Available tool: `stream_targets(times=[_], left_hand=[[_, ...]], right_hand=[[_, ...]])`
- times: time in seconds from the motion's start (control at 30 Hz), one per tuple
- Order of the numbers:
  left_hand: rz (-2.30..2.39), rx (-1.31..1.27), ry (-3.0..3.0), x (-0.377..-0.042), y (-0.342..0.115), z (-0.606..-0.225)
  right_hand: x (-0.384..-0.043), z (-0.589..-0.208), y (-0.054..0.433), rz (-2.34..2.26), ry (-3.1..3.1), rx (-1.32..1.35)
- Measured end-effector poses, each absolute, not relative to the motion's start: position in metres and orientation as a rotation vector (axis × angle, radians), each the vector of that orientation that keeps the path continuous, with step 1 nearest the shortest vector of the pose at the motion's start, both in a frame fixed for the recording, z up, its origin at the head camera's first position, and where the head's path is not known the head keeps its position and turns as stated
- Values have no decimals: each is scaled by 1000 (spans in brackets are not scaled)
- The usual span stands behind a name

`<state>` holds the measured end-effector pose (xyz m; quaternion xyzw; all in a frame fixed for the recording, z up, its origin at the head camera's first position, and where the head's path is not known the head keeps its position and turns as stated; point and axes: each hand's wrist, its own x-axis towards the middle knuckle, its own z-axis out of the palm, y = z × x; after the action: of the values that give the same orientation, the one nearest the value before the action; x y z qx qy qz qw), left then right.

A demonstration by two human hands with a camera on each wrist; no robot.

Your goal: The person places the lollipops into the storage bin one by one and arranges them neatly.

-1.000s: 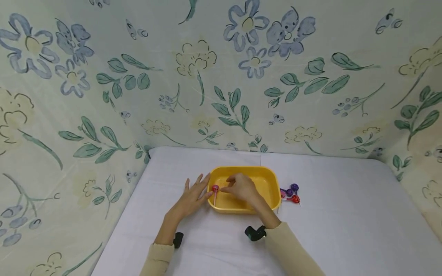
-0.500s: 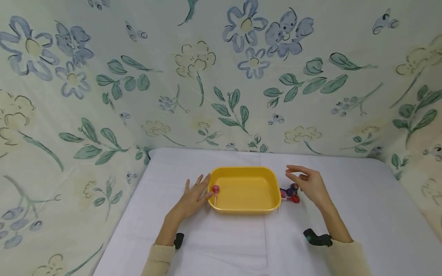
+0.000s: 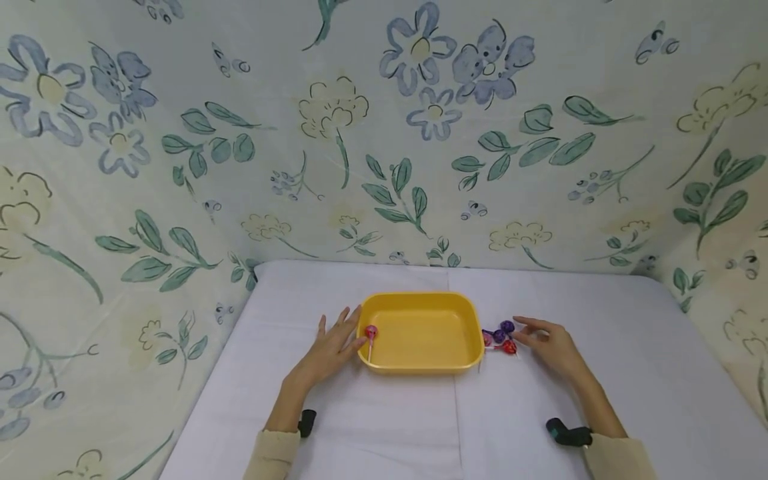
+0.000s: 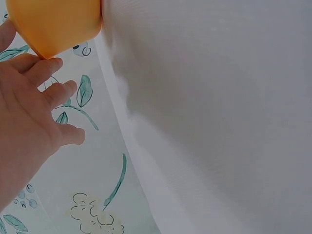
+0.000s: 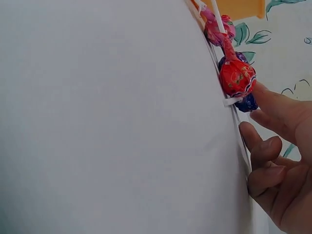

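Observation:
A yellow plastic tray [image 3: 423, 333] lies on the white cloth, with one pink lollipop [image 3: 371, 331] inside near its left wall. My left hand [image 3: 329, 348] rests against the tray's left rim, fingers spread and fairly straight; the left wrist view shows fingertips touching the tray's corner. Just beyond the tray's right side lie several lollipops: a red one [image 5: 238, 78], a pink one [image 5: 219, 29] and purple ones [image 3: 503, 331]. My right hand [image 3: 555, 347] is beside them, thumb and index finger parted at the rightmost purple lollipop. Whether they touch it is unclear.
White cloth [image 3: 384, 427] covers the table. A flower-printed fabric [image 3: 336, 160] hangs behind the table and along its sides. Dark wrist cameras [image 3: 567, 433] sit on both wrists.
My right hand left the tray's inside, swung right, and came down beside the loose lollipops. The left hand stayed at the rim. The pink lollipop in the tray has not moved.

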<state>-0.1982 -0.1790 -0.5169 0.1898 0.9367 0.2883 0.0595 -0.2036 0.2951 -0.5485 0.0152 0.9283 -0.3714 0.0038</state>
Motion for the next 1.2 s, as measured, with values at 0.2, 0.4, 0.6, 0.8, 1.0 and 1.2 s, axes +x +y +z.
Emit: stream_targets(times=[0.2,0.4,0.6,0.8,1.0,1.2], left_hand=[[910,557,2826,-199,-179,-519],[922,558,2822,-199,-177,-519],[907,549,2815,-197,-178,-515],[919,554,2820,-197,-179,-517],[917,562,2824,-198,-181,-521],[913,570,2814,-198,-181,-518]], right_hand=[[-208,-552,288,-1179,2947,21],[-208,-552,284,-1168,2973,49],[-207,-550,278,-1203,2980,73],[-208,-552,269,-1210,3004,197],[-208,-550,262,-1220,3014,290],[-208,-548,264,-1259,3020,271]])
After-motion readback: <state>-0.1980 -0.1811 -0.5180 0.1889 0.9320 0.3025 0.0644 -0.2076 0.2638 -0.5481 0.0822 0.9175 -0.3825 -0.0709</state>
